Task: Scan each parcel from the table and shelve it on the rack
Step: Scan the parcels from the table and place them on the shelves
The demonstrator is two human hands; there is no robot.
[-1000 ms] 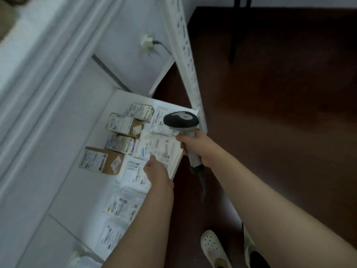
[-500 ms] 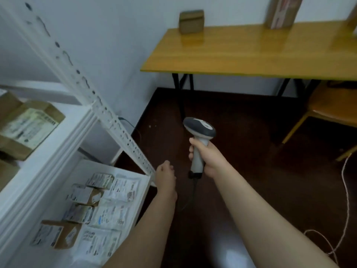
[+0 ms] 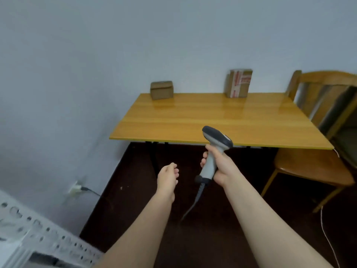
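Both hands have swung from the rack (image 3: 48, 238) toward the desk (image 3: 193, 120), where a plain parcel (image 3: 161, 89) and a taped parcel (image 3: 239, 83) stand at the far edge. Right hand (image 3: 219, 166): fingers wrapped round the scanner (image 3: 216, 137) handle; left hand (image 3: 167, 176): fingers loosely curled, empty

Pale grey wall (image 3: 77, 74), dark brown floor (image 3: 204, 248), wooden chair (image 3: 309, 167) beside wooden table (image 3: 193, 117).

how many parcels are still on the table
2. A plain brown box stands at the table's back left edge by the wall; a taller box with red-printed tape stands at the back, further right. None seem hidden.
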